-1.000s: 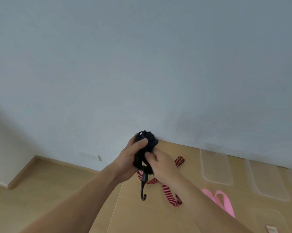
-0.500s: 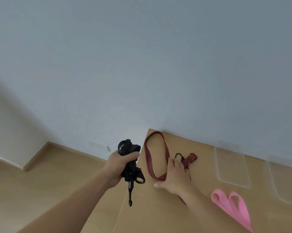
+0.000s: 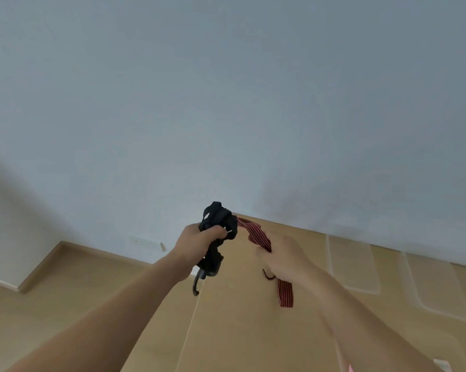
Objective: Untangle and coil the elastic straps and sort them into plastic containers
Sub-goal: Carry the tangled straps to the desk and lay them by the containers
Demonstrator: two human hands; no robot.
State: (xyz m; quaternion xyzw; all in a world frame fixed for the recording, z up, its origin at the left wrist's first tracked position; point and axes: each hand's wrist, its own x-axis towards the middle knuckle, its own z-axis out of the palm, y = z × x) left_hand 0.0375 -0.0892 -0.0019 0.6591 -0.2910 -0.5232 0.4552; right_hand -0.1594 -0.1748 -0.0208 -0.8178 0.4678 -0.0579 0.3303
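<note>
L hand (image 3: pixel 202 237) grips the bundled black strap (image 3: pixel 221 218) w/ fingers curled tight round it, above the table's (image 3: pixel 239 331) left edge, its hook (image 3: pixel 195 287) dangling below the fist. R hand (image 3: pixel 282 259), blurred, seems to pinch the red-black striped strap (image 3: pixel 256 234) above the table, one end hanging down toward it; two clear containers (image 3: pixel 352 264) lie on the table's far-right part

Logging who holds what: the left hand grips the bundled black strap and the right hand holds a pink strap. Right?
Not quite. In the head view the right hand holds a red striped strap, not a pink one. The left hand does grip the bundled black strap.
</note>
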